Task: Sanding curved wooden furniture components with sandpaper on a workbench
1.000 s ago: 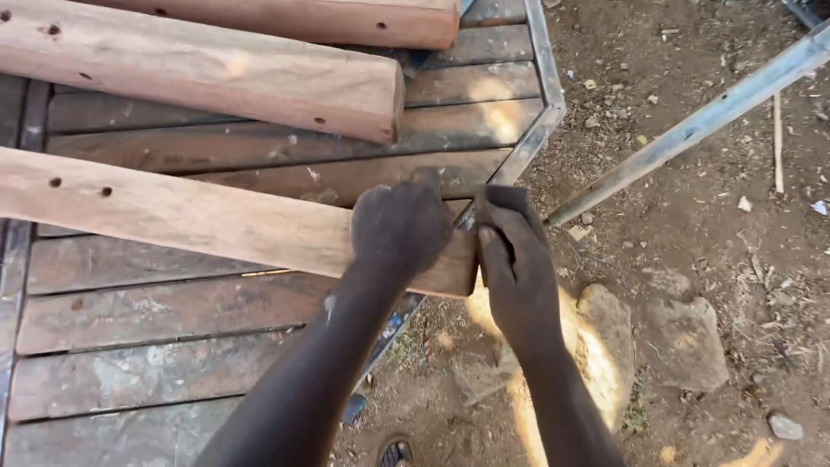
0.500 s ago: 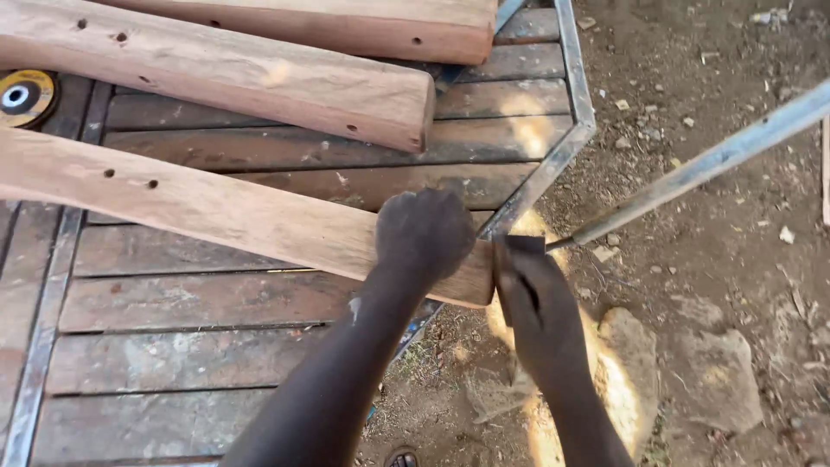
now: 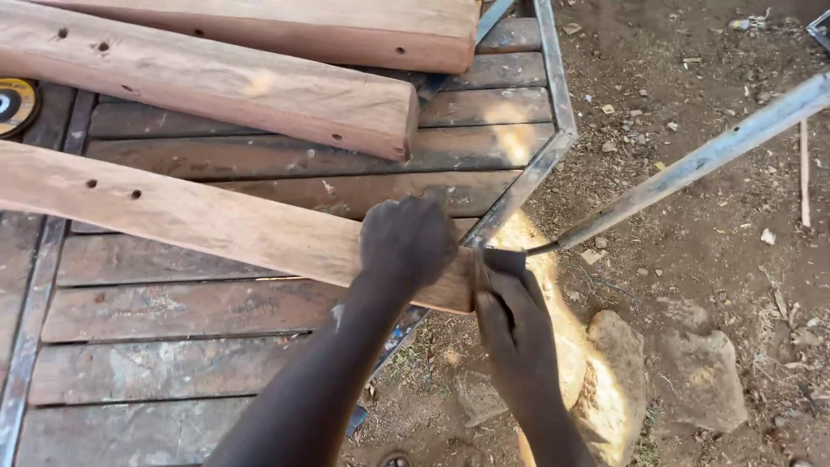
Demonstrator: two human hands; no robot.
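A long reddish wooden beam (image 3: 173,212) with drilled holes lies slantwise across a slatted wooden tabletop (image 3: 190,311). My left hand (image 3: 406,242) presses down on the beam close to its right end. My right hand (image 3: 510,333) holds a small dark sheet (image 3: 503,259), perhaps sandpaper, flat against the beam's end face. That end sticks out just past the table's metal edge (image 3: 536,169).
Two more thick beams (image 3: 242,86) (image 3: 346,26) lie farther back on the table. A grinding disc (image 3: 13,104) sits at the left edge. A metal bar (image 3: 700,160) slants over the dirt ground on the right. Stones (image 3: 696,372) lie below my right hand.
My view has drifted, so the table and beams sit a little differently in the picture. Both hands stay at the beam's end, and the right hand with the dark sheet has shifted slightly along the end face.
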